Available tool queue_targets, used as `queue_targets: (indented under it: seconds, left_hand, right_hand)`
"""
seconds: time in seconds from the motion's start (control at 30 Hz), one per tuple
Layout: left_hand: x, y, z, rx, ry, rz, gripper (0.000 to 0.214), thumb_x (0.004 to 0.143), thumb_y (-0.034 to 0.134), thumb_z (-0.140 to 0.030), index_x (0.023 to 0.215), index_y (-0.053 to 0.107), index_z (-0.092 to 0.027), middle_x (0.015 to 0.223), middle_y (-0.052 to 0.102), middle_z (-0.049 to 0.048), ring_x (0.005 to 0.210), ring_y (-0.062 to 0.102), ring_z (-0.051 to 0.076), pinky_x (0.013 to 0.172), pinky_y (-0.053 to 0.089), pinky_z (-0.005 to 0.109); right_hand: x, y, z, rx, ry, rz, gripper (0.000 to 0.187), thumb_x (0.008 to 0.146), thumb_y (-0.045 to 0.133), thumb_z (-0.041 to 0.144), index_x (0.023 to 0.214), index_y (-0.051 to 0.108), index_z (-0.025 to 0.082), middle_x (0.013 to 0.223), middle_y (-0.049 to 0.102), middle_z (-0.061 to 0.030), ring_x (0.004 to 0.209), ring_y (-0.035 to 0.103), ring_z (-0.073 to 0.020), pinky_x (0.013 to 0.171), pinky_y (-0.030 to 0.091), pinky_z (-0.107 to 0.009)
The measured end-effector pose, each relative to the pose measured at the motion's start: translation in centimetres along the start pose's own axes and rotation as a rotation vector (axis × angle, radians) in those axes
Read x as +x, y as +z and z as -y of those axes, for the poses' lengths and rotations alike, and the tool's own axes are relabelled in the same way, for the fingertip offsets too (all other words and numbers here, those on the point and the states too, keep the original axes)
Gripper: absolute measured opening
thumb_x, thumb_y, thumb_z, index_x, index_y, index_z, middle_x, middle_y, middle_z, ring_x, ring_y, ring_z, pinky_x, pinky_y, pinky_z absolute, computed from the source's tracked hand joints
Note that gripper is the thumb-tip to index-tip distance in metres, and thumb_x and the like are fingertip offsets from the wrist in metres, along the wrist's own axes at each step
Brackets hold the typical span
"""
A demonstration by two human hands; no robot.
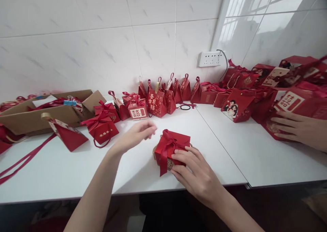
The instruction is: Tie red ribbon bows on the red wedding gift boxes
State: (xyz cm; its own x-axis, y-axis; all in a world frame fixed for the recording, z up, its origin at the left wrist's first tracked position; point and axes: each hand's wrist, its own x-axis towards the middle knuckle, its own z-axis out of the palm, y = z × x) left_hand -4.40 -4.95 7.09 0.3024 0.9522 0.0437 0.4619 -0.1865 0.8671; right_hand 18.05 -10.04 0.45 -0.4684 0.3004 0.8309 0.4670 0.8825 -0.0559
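Note:
A small red gift box [184,138] with a ribbon bow [170,146] on top stands near the table's front edge. Gold twisted cord handles [154,151] show at its sides, and one ribbon tail hangs down the front. My right hand [195,170] grips the box's front right corner, fingers bent over the top edge and patterned front; its thumb is hidden. Left of the box, my left hand [138,135] is raised above the table, apart from it. Its fingers are loosely bent, with nothing visible in them.
Red gift boxes [156,101] line the wall. At left is a cardboard box [28,123] with red items and a blue clip [69,103]. A black ring [185,107] lies behind. Another person's hand [300,129] touches boxes at right. A table seam [222,143] runs to the front.

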Motion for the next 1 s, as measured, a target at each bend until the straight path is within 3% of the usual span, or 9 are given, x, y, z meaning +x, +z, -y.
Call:
queue_targets:
  seconds: [0.1, 0.17, 0.27, 0.33, 0.43, 0.53, 0.7, 1.0]
  left_hand:
    - [2.4, 1.9, 0.1, 0.127, -0.006, -0.002, 0.028, 0.082, 0.053, -0.045, 0.090, 0.058, -0.019, 0.091, 0.061, 0.0026, 0.079, 0.055, 0.015, 0.071, 0.043, 0.026]
    - [2.7, 3.0, 0.3, 0.131, -0.015, -0.008, 0.031, 0.082, 0.051, -0.046, 0.093, 0.057, -0.019, 0.095, 0.060, 0.0037, 0.082, 0.055, 0.016, 0.074, 0.043, 0.029]
    - [2.1, 3.7, 0.9, 0.078, -0.024, -0.093, 0.030, 0.083, 0.050, -0.045, 0.097, 0.054, -0.019, 0.095, 0.059, 0.0036, 0.082, 0.055, 0.016, 0.075, 0.043, 0.029]
    - [1.6, 3.8, 1.3, 0.032, -0.020, -0.110, 0.026, 0.083, 0.050, -0.042, 0.094, 0.054, -0.019, 0.092, 0.058, 0.0028, 0.080, 0.054, 0.015, 0.073, 0.042, 0.028]
    - [1.3, 3.8, 1.5, -0.040, -0.023, -0.104, 0.022, 0.083, 0.051, -0.041, 0.082, 0.053, -0.018, 0.083, 0.057, 0.0006, 0.072, 0.051, 0.013, 0.065, 0.039, 0.025]
    - [1.2, 4.1, 1.5, -0.118, -0.003, -0.137, 0.025, 0.083, 0.053, -0.041, 0.073, 0.050, -0.018, 0.074, 0.052, -0.0017, 0.066, 0.047, 0.011, 0.061, 0.036, 0.023]
    - [-0.2, 4.7, 1.5, -0.231, -0.074, -0.250, 0.028, 0.080, 0.057, -0.039, 0.066, 0.046, -0.017, 0.066, 0.048, -0.0036, 0.062, 0.044, 0.009, 0.059, 0.035, 0.022]
    - [-3.3, 7.7, 1.5, -0.525, -0.167, -0.595, 0.018, 0.076, 0.062, -0.032, 0.076, 0.049, -0.019, 0.066, 0.048, -0.0046, 0.059, 0.042, 0.007, 0.053, 0.034, 0.017]
  right_hand:
    - [-0.1, -0.5, -0.5, 0.076, -0.021, 0.014, 0.004, 0.084, 0.057, 0.013, 0.086, 0.061, 0.013, 0.096, 0.067, -0.0124, 0.100, 0.062, -0.0244, 0.094, 0.046, -0.045]
    - [-0.2, -1.1, -1.2, 0.153, 0.078, -0.057, 0.012, 0.086, 0.052, 0.021, 0.094, 0.058, 0.014, 0.098, 0.065, -0.0131, 0.101, 0.060, -0.0249, 0.090, 0.048, -0.044]
    - [-0.2, -1.9, -2.6, 0.190, 0.536, -0.138, 0.017, 0.090, 0.043, 0.030, 0.089, 0.055, 0.018, 0.082, 0.062, -0.0065, 0.079, 0.061, -0.0193, 0.068, 0.051, -0.032]
    - [0.0, -2.0, -3.4, 0.270, 0.863, -0.002, 0.030, 0.091, 0.038, 0.041, 0.077, 0.053, 0.020, 0.066, 0.055, -0.0011, 0.062, 0.055, -0.0159, 0.056, 0.045, -0.028]
    - [0.8, -1.5, -4.1, 0.507, 1.106, 0.229, 0.046, 0.086, 0.038, 0.057, 0.060, 0.047, 0.020, 0.055, 0.047, 0.0014, 0.054, 0.046, -0.0140, 0.052, 0.039, -0.027]
    - [1.6, -0.8, -4.1, 0.672, 1.179, 0.265, 0.047, 0.081, 0.046, 0.059, 0.055, 0.042, 0.020, 0.052, 0.044, 0.0026, 0.052, 0.043, -0.0124, 0.053, 0.038, -0.026]
    - [2.0, -0.3, -3.7, 0.880, 1.232, 0.184, 0.040, 0.077, 0.054, 0.053, 0.059, 0.041, 0.020, 0.054, 0.042, 0.0044, 0.049, 0.039, -0.0096, 0.046, 0.034, -0.022]
    - [1.9, 1.4, -3.4, 1.201, 1.369, 0.044, 0.033, 0.075, 0.058, 0.039, 0.059, 0.036, 0.020, 0.053, 0.030, 0.0074, 0.043, 0.025, -0.0055, 0.037, 0.018, -0.018]
